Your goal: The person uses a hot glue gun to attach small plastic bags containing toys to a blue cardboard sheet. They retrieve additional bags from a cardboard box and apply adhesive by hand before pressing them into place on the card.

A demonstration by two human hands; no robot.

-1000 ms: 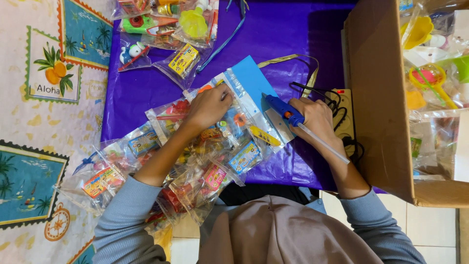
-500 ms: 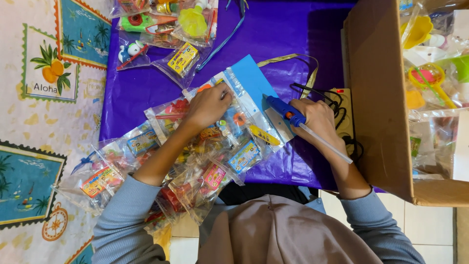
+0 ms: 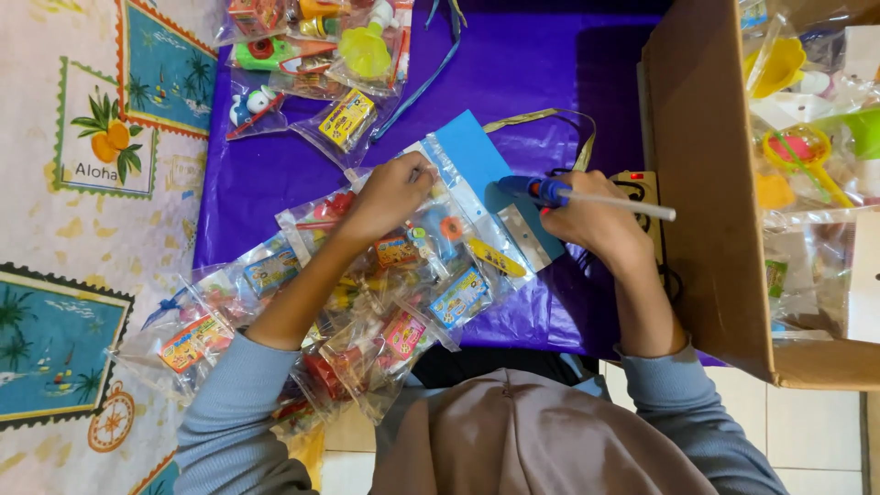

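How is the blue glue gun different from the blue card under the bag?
The glue gun is a chunky tool with a white stick poking out its back; the blue card is thin and flat. The right hand grips the gun, while the card lies on the purple sheet, partly covered by the clear toy bag that the left hand presses. Both are blue.

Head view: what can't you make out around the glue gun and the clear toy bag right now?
- Glue gun nozzle tip: head view, too small to tell whether it touches the blue card.
- Gun's grip: covered by the right hand.
- Top edge of the clear toy bag: partly under the left hand.
- Cardboard box: cut off by the right edge.
- Lower pile of bags: partly hidden by the left forearm.
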